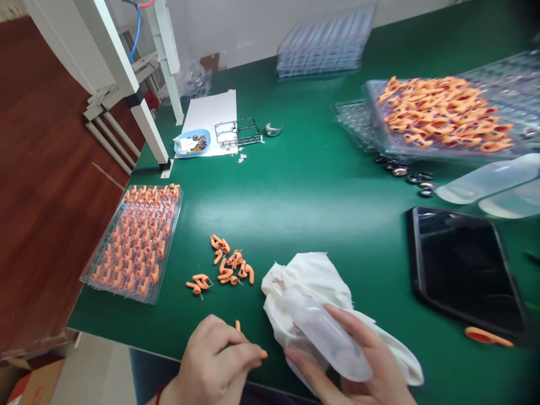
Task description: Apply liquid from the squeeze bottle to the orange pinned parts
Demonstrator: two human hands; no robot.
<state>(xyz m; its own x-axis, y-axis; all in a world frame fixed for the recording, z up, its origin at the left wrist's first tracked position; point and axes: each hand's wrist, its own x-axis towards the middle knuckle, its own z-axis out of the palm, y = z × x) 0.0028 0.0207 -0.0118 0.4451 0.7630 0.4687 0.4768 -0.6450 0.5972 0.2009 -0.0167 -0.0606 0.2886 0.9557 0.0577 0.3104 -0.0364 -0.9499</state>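
My left hand (217,357) is closed near the table's front edge, its fingers pinching a small orange part (264,354) whose tip sticks out. Another bit of orange (238,325) shows just behind that hand. My right hand (358,360) wraps round a translucent white squeeze bottle (333,340), which tilts over a crumpled white cloth (323,275). Beyond my left hand lies a loose group of orange curved parts (232,264), some with thin pins. A clear tray (162,287) at the left holds rows of similar orange parts.
A dark phone or tablet (466,270) lies at the right, with an orange piece (487,336) beside it. Behind are translucent bottles (476,183), a tray heaped with orange parts (447,115), stacked clear trays (324,42), a blue dish (179,147) and a metal frame (149,126).
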